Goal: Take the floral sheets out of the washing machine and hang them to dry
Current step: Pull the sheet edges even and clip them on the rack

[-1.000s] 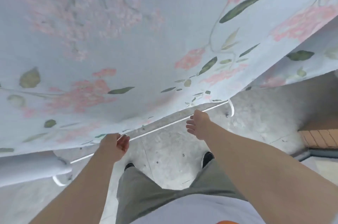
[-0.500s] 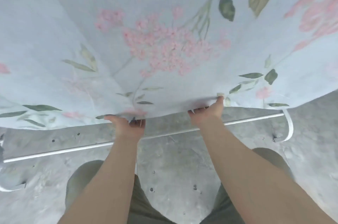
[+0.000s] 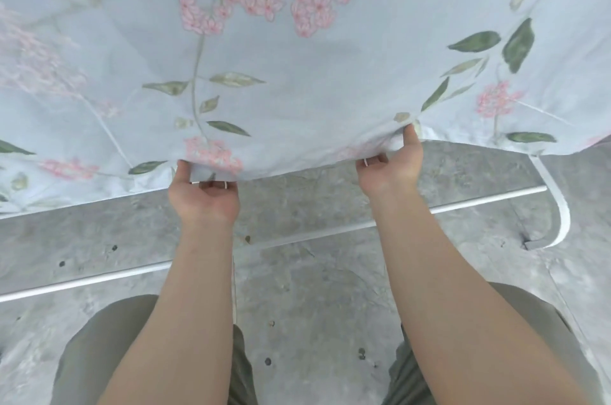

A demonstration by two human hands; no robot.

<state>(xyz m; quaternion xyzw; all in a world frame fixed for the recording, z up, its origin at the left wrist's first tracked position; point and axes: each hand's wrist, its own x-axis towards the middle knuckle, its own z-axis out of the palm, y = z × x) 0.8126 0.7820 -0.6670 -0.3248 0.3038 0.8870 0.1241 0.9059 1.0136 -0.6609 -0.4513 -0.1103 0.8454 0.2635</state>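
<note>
A pale blue floral sheet (image 3: 314, 80) with pink blossoms and green leaves hangs in front of me and fills the upper half of the view. My left hand (image 3: 205, 196) pinches its lower hem, thumb on the front and fingers curled behind. My right hand (image 3: 393, 166) grips the same hem further right in the same way. Whatever the sheet hangs over is hidden above. The washing machine is not in view.
A thin white rail (image 3: 479, 198) of the drying rack runs across below the hem and curves into a foot (image 3: 562, 222) at the right. Grey concrete floor (image 3: 314, 305) lies below, with my legs in olive trousers at the bottom.
The view has dropped and closed in on the sheet. Both hands have shifted along the hem, further apart, and keep hold of it.
</note>
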